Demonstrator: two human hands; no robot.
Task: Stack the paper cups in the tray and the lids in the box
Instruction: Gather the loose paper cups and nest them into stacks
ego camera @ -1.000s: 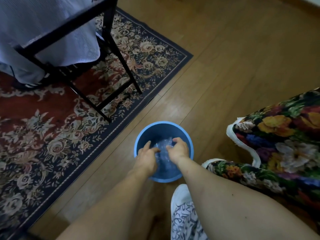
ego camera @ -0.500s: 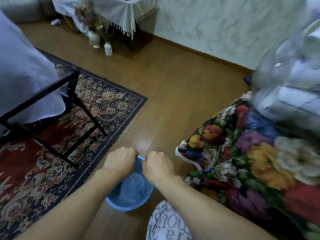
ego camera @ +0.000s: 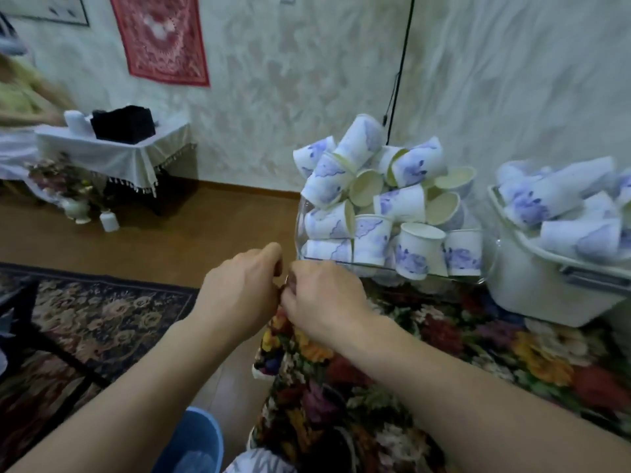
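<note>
My left hand (ego camera: 239, 291) and my right hand (ego camera: 321, 298) are raised side by side, knuckles up and fingers curled in. They meet over something small that the fingers almost wholly hide; it looks like a clear lid. Just beyond them a clear tray (ego camera: 300, 213) holds a loose heap of white paper cups (ego camera: 386, 199) with purple flowers. A white box (ego camera: 532, 295) at the right holds more cups (ego camera: 563, 199) lying on their sides. Tray and box stand on a floral cloth (ego camera: 478, 353).
A blue bucket (ego camera: 194, 438) with clear plastic in it stands on the wooden floor below my arms. A patterned rug (ego camera: 102, 312) lies to the left. A cloth-covered side table (ego camera: 112, 151) stands by the wall. A black cable (ego camera: 399, 73) hangs behind the tray.
Both hands came up out of the blue bucket, closed, and now hover in front of the tray. My view swung up from the floor to the tray and box.
</note>
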